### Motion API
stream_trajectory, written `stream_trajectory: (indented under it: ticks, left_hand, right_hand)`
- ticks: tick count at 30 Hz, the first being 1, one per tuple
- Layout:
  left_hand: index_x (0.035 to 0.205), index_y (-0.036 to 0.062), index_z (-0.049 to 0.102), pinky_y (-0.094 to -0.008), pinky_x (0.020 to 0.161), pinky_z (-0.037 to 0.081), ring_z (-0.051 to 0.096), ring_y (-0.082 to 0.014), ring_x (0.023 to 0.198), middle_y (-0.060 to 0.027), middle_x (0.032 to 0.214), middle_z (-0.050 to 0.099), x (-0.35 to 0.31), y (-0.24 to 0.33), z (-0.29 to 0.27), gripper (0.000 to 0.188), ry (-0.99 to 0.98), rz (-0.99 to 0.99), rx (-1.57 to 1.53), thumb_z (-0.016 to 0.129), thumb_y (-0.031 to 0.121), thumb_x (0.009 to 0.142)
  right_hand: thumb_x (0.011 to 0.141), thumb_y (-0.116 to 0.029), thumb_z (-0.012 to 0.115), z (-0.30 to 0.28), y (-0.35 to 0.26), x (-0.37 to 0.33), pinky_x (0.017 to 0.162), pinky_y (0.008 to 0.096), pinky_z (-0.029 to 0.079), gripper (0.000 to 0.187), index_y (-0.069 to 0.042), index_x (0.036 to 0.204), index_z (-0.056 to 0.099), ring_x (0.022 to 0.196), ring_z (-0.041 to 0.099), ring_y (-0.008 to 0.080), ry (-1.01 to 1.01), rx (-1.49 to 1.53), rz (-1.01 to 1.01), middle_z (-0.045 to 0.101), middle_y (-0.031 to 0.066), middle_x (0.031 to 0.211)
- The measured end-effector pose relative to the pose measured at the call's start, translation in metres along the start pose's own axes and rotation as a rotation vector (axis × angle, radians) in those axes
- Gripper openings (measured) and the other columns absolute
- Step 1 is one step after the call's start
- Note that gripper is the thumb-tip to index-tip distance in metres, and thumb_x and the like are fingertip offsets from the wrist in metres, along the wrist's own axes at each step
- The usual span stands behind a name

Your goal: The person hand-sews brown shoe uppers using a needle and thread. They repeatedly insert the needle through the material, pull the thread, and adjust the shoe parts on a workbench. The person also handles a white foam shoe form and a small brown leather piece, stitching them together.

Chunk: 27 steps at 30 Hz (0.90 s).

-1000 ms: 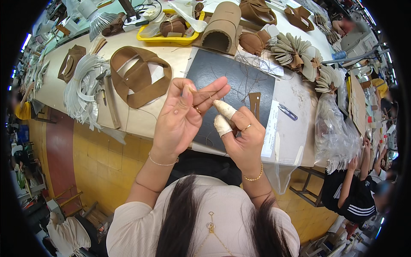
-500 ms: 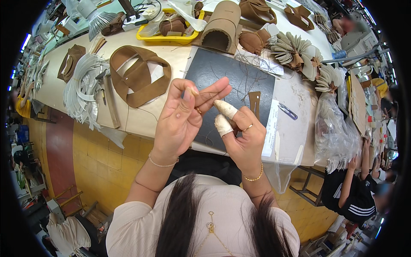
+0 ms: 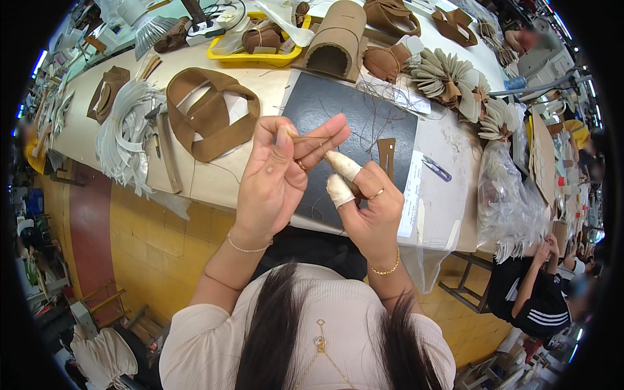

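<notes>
Above the dark board (image 3: 396,120) on the table, my left hand (image 3: 270,175) pinches a thin brown thread (image 3: 308,137) between thumb and forefinger, its other fingers stretched to the right. The thread runs across those fingers toward my right hand (image 3: 374,218). White coverings wrap the right thumb and forefinger, which are closed together. At their tips a thin line stands up, thread or needle; I cannot tell which. On the board, right of my hands, lies a small brown slotted leather piece (image 3: 387,156). Loose dark thread (image 3: 377,94) tangles over the board's far edge.
Thread snips (image 3: 437,169) lie right of the board. Leftward are a brown leather band (image 3: 182,140), a hammer (image 3: 168,156) and white strips (image 3: 120,143). Behind stand a yellow tray (image 3: 279,60) and a brown arched form (image 3: 341,29). A plastic bag (image 3: 510,195) and a co-worker (image 3: 539,292) are at right.
The thread between my hands is now drawn straighter across my left fingers. My left thumb and forefinger have shifted slightly. At the right, the co-worker's hands have come together.
</notes>
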<state>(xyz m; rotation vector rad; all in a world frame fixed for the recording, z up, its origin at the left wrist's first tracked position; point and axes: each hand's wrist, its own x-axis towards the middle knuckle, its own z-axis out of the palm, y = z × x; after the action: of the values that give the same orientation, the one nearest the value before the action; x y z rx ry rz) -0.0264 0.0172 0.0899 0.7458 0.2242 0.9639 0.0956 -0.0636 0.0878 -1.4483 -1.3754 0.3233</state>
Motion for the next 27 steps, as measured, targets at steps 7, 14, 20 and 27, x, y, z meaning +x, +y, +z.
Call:
stream_trajectory:
  ticks: [7, 14, 20, 27]
  left_hand:
    - [0.105, 0.0134, 0.035, -0.0441, 0.109, 0.034, 0.043, -0.0405, 0.128, -0.0336, 0.131, 0.045, -0.0006, -0.0001, 0.0022, 0.013, 0.009, -0.004, -0.009, 0.032, 0.025, 0.103]
    - [0.105, 0.0137, 0.035, -0.0436, 0.109, 0.034, 0.043, -0.0401, 0.128, -0.0331, 0.132, 0.045, -0.0009, -0.0006, 0.0008, 0.012, 0.001, -0.015, -0.029, 0.031, 0.025, 0.103]
    - [0.105, 0.0137, 0.035, -0.0437, 0.109, 0.033, 0.043, -0.0400, 0.128, -0.0328, 0.132, 0.045, -0.0010, -0.0018, 0.0005, 0.012, -0.018, -0.005, -0.005, 0.032, 0.025, 0.103]
    - [0.101, 0.0129, 0.035, -0.0462, 0.108, 0.034, 0.040, -0.0473, 0.128, -0.0389, 0.131, 0.041, -0.0018, -0.0047, 0.0008, 0.010, -0.054, 0.065, 0.121, 0.033, 0.023, 0.103]
  right_hand:
    - [0.075, 0.004, 0.069, 0.0002, 0.0004, 0.0002, 0.045, 0.0263, 0.038, 0.031, -0.002, 0.105, 0.067, 0.049, 0.044, 0.0125, 0.009, 0.007, -0.011, 0.044, 0.0044, 0.066]
    - [0.074, 0.004, 0.070, 0.0030, 0.0008, -0.0021, 0.048, 0.0232, 0.031, 0.032, -0.003, 0.105, 0.068, 0.053, 0.038, 0.0086, 0.031, 0.043, 0.029, 0.042, 0.0001, 0.064]
    - [0.075, 0.004, 0.070, 0.0009, 0.0008, -0.0016, 0.048, 0.0231, 0.030, 0.031, -0.003, 0.105, 0.068, 0.053, 0.038, 0.0086, 0.024, 0.041, 0.028, 0.042, -0.0001, 0.063]
    - [0.074, 0.004, 0.069, -0.0012, 0.0003, -0.0018, 0.046, 0.0260, 0.038, 0.032, -0.002, 0.106, 0.068, 0.049, 0.044, 0.0119, 0.016, 0.005, 0.012, 0.044, 0.0039, 0.066]
